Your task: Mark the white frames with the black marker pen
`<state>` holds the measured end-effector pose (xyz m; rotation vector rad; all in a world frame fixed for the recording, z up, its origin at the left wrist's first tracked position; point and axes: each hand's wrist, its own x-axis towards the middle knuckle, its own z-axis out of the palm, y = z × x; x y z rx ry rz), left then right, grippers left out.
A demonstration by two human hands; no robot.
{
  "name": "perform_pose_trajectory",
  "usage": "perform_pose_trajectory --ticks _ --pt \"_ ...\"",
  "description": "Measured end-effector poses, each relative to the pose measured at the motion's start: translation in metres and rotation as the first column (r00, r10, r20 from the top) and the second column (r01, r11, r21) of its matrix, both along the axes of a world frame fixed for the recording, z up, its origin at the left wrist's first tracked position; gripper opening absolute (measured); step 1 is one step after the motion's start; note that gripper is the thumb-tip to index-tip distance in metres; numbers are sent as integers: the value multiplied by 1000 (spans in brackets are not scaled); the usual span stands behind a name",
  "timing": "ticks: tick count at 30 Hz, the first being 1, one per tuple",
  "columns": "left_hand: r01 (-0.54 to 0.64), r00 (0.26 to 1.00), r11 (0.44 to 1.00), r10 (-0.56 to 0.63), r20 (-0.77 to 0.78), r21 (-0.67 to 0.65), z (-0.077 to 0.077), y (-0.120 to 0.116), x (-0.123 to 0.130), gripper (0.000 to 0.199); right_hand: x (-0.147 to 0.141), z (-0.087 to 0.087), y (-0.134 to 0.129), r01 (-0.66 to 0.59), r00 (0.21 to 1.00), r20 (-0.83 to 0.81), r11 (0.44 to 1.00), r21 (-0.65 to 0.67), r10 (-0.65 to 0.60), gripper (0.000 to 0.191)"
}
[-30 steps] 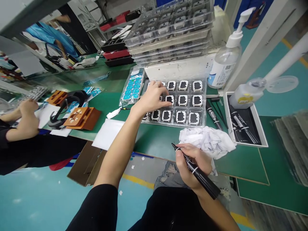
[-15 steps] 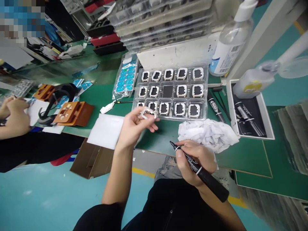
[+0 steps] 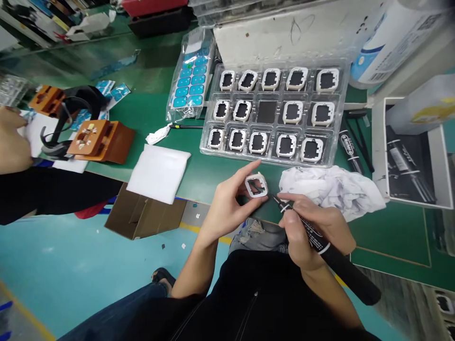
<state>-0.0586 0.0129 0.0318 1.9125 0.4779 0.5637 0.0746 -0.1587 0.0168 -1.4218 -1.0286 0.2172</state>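
Between the thumb and fingers of my left hand (image 3: pixel 231 203) is a white watch case frame (image 3: pixel 256 185), its open middle facing me. My right hand (image 3: pixel 316 227) grips a black marker pen (image 3: pixel 320 244), uncapped, its tip pointing left and a small gap away from the frame. Beyond both hands lies a clear plastic tray (image 3: pixel 273 158) with rows of similar white frames; one pocket (image 3: pixel 267 112) in the middle row shows only its dark bottom. A crumpled white cloth (image 3: pixel 327 189) lies just behind my right hand.
A white foam sheet (image 3: pixel 156 173) and orange fixtures (image 3: pixel 103 141) lie to the left, near a co-worker's arm (image 3: pixel 14 142). Blue stickers in a plastic bag (image 3: pixel 192 78) sit beside the tray. At right are another marker (image 3: pixel 350 150), a white box (image 3: pixel 419 201) and bottles (image 3: pixel 394 47).
My left hand has drawn back from the tray's edge and moved right with the frame, turning it to face me. The marker tip is now close to the frame. The view has shifted downward.
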Motion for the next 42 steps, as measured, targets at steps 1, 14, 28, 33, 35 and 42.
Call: perform_pose_trajectory --ticks 1,14,28,33,35,42 --pt "6 1000 1000 -6 12 -15 0 1 0 70 -4 0 3 51 999 -13 998 42 -50 24" --pt "48 994 995 -39 102 -87 -3 -2 3 42 -3 3 8 107 994 -26 991 77 -106 15" --pt "18 996 992 -29 84 126 -4 -7 -1 36 -20 1 22 279 960 -63 955 100 -274 13" --pt "13 997 983 -27 70 182 -4 -7 0 37 -22 3 21 294 956 -31 954 60 -293 12" --pt "12 997 981 -27 76 193 -5 -8 -1 39 -22 6 22 306 952 -24 951 47 -305 10" --pt "-12 999 972 -1 54 233 -7 -10 -2 41 -23 13 25 329 944 -24 944 37 -328 8"
